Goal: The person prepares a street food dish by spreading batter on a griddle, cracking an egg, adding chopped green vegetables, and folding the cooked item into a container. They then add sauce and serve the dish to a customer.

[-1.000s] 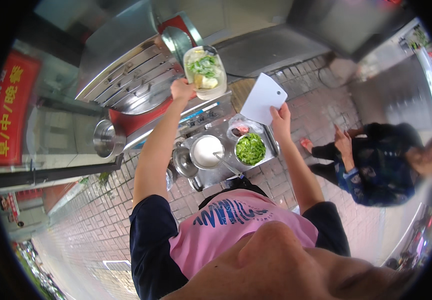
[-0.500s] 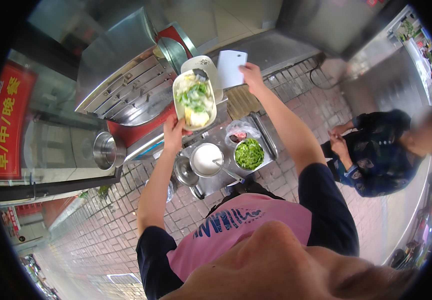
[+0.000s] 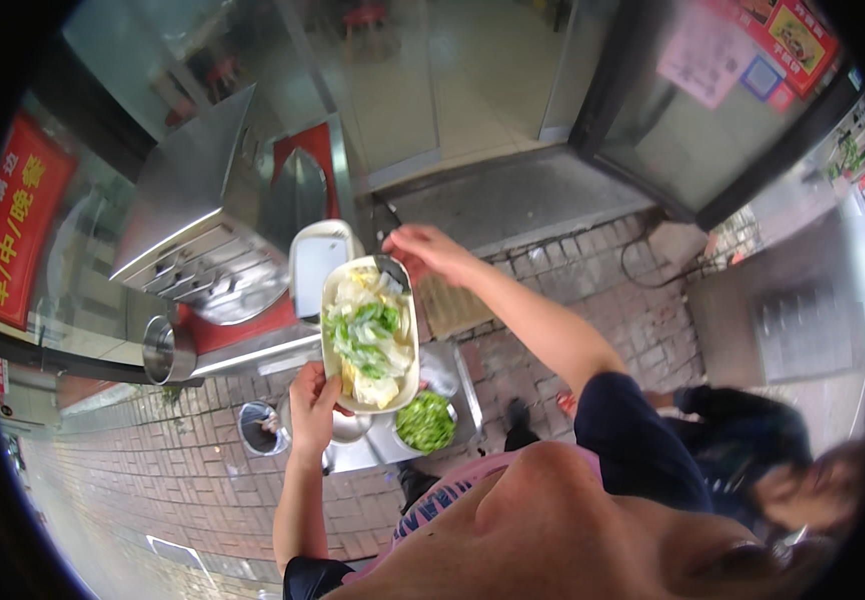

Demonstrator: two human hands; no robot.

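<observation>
My left hand point(image 3: 314, 405) grips the near end of a cream oblong container point(image 3: 413, 345), fingers closed on its rim. Pale leafy pieces and chopped greens point(image 3: 364, 330) fill it, and a dark piece lies at its far right corner. Just beyond that corner is my right hand point(image 3: 432, 255), holding nothing, its fingers stretched out toward the container; whether they touch it I cannot tell. Past the container, a second cream tray point(image 3: 324, 229) has a flat white slab point(image 3: 318, 272) lying on it.
Below are a bowl of chopped greens point(image 3: 426, 422) and a partly hidden pot point(image 3: 352, 429) on a steel cart. A steel drawer cabinet point(image 3: 187, 195) stands on the red counter at left, near a steel pot point(image 3: 168, 350). A bin point(image 3: 262, 428) stands lower left; a person point(image 3: 747, 440) is at right.
My right hand has let go of the white slab, which now lies on the second tray. The filled container has come lower in view, over the cart. The view has shifted.
</observation>
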